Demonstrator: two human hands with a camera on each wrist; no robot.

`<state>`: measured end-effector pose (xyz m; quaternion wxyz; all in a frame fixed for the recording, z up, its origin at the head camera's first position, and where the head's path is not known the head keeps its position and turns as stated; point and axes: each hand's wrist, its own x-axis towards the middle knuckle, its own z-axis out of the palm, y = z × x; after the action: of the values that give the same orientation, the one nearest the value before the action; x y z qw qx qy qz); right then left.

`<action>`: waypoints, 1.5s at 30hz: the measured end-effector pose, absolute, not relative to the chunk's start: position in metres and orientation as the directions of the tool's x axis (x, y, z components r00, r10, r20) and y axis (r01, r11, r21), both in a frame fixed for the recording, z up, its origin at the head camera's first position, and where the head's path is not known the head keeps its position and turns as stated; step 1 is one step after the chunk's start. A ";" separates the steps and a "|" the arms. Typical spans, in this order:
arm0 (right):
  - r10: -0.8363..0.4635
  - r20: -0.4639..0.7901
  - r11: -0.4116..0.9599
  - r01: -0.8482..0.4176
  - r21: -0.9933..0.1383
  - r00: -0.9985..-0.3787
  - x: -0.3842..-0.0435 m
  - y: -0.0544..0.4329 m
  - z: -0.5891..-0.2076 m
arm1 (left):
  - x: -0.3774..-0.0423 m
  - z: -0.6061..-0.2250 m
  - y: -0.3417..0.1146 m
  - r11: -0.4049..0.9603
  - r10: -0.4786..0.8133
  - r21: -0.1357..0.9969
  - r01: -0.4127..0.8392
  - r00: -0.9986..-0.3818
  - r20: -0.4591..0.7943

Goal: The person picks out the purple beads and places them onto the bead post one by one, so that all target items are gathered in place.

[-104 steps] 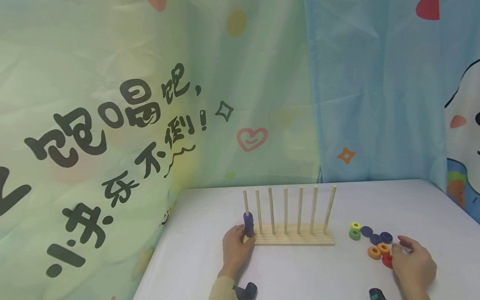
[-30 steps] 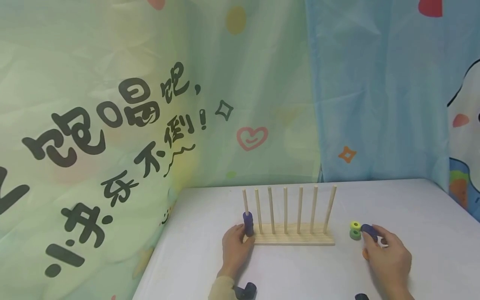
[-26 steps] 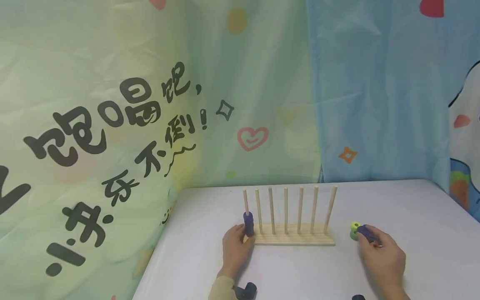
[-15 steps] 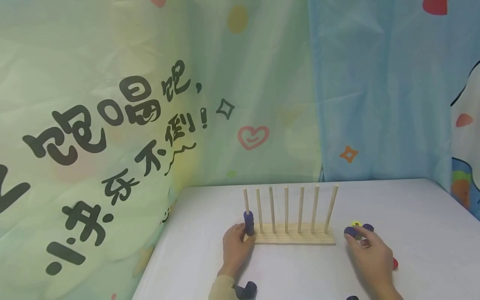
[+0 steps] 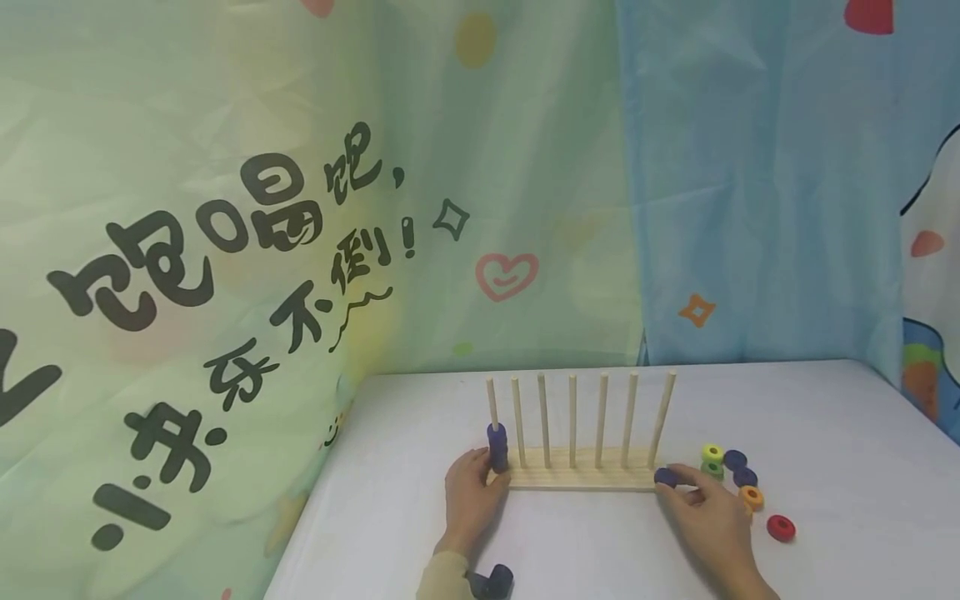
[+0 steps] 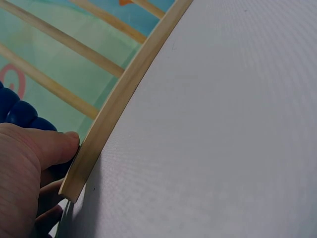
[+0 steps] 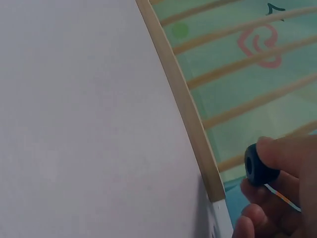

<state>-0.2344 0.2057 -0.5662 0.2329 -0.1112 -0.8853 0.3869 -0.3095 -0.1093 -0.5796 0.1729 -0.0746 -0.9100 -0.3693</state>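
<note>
A wooden peg rack (image 5: 581, 477) stands on the white table, with a row of several upright pegs. Dark blue beads (image 5: 497, 447) are stacked on its leftmost peg. My left hand (image 5: 471, 496) grips the left end of the base, thumb against the front edge beside the stack. Between thumb and fingers, my right hand (image 5: 712, 521) pinches one dark blue bead (image 5: 665, 477) with a hole through it. That bead is by the rack's right end, off the pegs; the right wrist view shows the hole of the held bead (image 7: 251, 166) facing the camera.
Loose beads lie right of the rack: a yellow bead (image 5: 712, 453), a green bead (image 5: 712, 471), two dark blue beads, orange ones (image 5: 752, 498) partly behind my right hand, and a red bead (image 5: 782, 527). A printed curtain (image 5: 502, 183) hangs behind the table.
My right hand has picked a dark blue bead from the loose group and carried it left to the rack's right end. My left hand has stayed at the rack's left end.
</note>
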 end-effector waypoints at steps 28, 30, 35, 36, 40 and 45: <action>0.259 0.194 0.583 -0.007 -0.813 -0.946 -0.232 0.170 -0.567 | -0.310 -0.576 -0.108 0.724 0.012 0.628 0.285 -0.916 0.402; 0.249 0.166 0.567 0.005 -0.824 -0.954 -0.231 0.165 -0.566 | -0.310 -0.576 -0.108 0.721 0.013 0.631 0.288 -0.915 0.403; 0.226 0.157 0.569 0.000 -0.822 -0.961 -0.228 0.155 -0.566 | -0.309 -0.580 -0.109 0.722 0.010 0.628 0.289 -0.912 0.409; 0.225 0.167 0.574 -0.008 -0.819 -0.960 -0.229 0.154 -0.566 | -0.309 -0.580 -0.110 0.725 0.008 0.626 0.286 -0.913 0.407; 0.224 0.194 0.587 -0.027 -0.809 -0.955 -0.227 0.152 -0.566 | -0.308 -0.580 -0.109 0.724 0.002 0.634 0.272 -0.920 0.392; 0.221 0.217 0.586 -0.048 -0.809 -0.951 -0.227 0.151 -0.566 | -0.307 -0.578 -0.109 0.721 0.008 0.629 0.291 -0.911 0.412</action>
<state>-0.2270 0.1513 -0.5662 0.1488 -0.0492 -0.8779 0.4525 -0.3066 -0.1089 -0.5775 0.1939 -0.0824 -0.9072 -0.3642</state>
